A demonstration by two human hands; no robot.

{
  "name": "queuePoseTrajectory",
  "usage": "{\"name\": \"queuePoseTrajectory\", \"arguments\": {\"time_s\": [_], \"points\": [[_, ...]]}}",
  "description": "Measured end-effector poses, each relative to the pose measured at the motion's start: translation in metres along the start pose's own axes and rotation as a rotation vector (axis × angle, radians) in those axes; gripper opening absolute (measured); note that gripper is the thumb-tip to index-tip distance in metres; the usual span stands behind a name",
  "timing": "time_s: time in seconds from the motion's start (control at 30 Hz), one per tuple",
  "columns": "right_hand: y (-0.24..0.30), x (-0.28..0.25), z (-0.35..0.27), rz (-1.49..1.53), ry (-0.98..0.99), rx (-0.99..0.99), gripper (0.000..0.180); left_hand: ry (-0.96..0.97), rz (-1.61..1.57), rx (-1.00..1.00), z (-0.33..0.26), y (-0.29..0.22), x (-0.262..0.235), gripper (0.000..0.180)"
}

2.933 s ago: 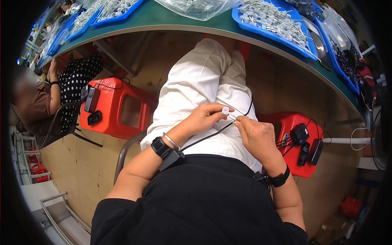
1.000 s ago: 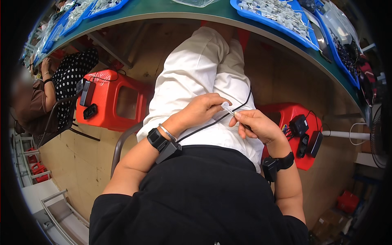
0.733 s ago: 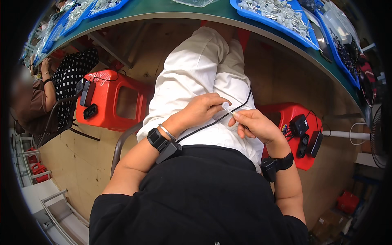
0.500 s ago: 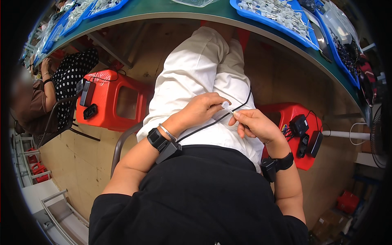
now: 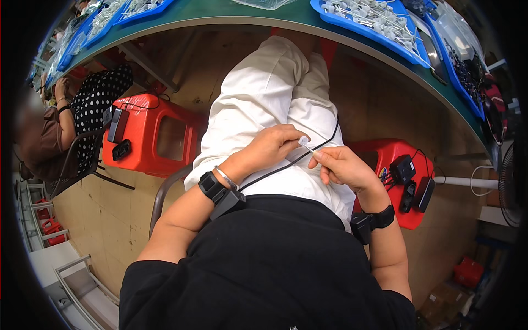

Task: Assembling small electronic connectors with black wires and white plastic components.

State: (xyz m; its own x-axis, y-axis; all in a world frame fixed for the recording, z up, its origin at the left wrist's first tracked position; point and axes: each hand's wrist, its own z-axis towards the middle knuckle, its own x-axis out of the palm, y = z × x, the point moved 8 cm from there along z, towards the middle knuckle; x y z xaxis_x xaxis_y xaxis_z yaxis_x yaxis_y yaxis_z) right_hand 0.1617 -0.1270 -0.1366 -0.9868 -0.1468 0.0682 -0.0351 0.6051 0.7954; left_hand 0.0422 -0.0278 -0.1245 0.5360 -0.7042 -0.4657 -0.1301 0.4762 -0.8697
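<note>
Hands meet mid-frame over my lap: left hand (image 5: 272, 147) pinching a small white piece (image 5: 303, 143), right hand (image 5: 342, 166) pinching the black cable (image 5: 286, 164) beside it; fitting step, I reckon, needing careful alignment next.

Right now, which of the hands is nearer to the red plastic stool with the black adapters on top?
Right. The right hand is just beside the red plastic stool carrying the black adapters, while the left hand sits farther away, over the lap in white trousers.
</note>
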Motion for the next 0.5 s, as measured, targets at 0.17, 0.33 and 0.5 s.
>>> {"name": "queuePoseTrajectory", "arguments": {"time_s": [0.17, 0.33, 0.5], "points": [[0.0032, 0.0008, -0.001, -0.031, -0.01, -0.015, 0.036, 0.006, 0.009, -0.012, 0.0003, 0.0012, 0.0006, 0.02], [0.0064, 0.0011, -0.0027, -0.059, -0.021, -0.04, 0.035, 0.015, 0.007, -0.034, 0.0002, 0.0032, 0.0012, 0.021], [0.0077, 0.0003, -0.0025, -0.07, -0.022, -0.066, 0.034, 0.023, -0.007, -0.043, 0.0004, 0.004, 0.0017, 0.022]]}}
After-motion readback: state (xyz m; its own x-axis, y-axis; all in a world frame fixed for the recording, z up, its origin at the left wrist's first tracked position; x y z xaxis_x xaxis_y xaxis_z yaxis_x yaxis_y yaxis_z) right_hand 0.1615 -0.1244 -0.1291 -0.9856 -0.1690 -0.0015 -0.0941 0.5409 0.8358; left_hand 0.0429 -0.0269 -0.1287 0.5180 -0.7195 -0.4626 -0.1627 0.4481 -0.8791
